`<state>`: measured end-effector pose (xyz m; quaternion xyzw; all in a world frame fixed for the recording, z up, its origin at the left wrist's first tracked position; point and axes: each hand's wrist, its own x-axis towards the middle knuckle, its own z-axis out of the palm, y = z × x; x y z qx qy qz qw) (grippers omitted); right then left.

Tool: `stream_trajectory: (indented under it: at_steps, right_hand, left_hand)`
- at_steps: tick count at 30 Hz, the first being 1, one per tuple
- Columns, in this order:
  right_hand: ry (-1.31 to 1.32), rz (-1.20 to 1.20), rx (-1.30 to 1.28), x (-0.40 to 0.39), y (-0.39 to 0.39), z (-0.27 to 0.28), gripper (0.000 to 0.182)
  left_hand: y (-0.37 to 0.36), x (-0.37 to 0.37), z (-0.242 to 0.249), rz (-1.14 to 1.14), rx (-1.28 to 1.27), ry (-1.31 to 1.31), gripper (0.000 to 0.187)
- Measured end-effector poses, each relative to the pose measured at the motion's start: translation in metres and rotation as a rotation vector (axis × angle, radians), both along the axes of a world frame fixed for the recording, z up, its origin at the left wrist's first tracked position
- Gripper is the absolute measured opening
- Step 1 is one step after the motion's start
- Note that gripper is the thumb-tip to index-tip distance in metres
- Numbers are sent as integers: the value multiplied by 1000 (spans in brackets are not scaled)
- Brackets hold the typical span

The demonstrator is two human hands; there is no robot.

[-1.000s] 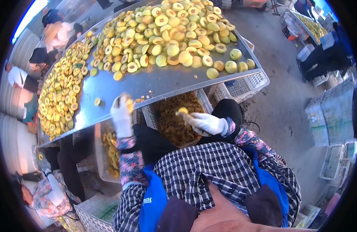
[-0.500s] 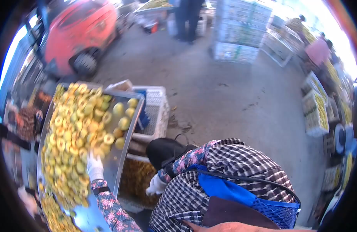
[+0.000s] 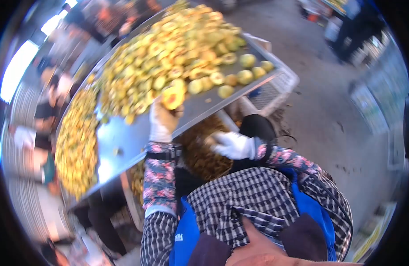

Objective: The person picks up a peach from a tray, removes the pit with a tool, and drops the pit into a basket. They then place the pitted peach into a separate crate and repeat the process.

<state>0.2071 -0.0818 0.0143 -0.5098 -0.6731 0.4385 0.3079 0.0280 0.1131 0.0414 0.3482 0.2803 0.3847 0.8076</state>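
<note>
A halved yellow-green fruit (image 3: 172, 97) with a brown hollow is in my left hand (image 3: 163, 120), which wears a white glove with a stained palm, at the near edge of a metal tray (image 3: 209, 103). Many cut fruits (image 3: 169, 48) are heaped on the tray, with several rounder ones near its right corner. My right hand (image 3: 233, 145), also gloved in white, is over a container of brown scraps (image 3: 204, 155). Its fingers are bent together and blurred; something small and brownish shows at their tips, too unclear to name.
Behind the tray's right corner is a white plastic crate (image 3: 275, 91). Another pile of yellow pieces (image 3: 78, 142) lies at the left. Several people are beyond the tray on the left, and a person in dark clothes (image 3: 357, 31) stands at the upper right.
The view has swung left and down. My left hand has come off the heap and now has a halved fruit in it. My right hand has moved out over the scraps.
</note>
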Motion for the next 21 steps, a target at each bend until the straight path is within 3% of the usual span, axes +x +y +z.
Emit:
stream_trajectory:
  at_steps: [2,4,7,12,14,18,21]
  right_hand:
    - [-20,-128,282,-5,7,1,35]
    - [19,-179,417,-12,27,29,34]
    - [-17,-260,542,-26,41,44,31]
    - [-175,-266,453,-45,44,44,25]
    - [-249,-263,402,-48,42,43,27]
    - [-266,-202,421,-45,44,39,28]
    - [-127,-125,280,-42,43,45,29]
  left_hand:
    - [-35,-12,3,21,30,-42,39]
    - [-50,-5,18,173,-43,10,47]
    - [-71,-4,25,187,6,-27,45]
    - [-70,-16,10,77,182,-91,44]
    - [-75,-6,13,263,217,15,47]
    - [-76,0,3,303,178,-26,56]
    - [-80,-1,3,270,242,69,61]
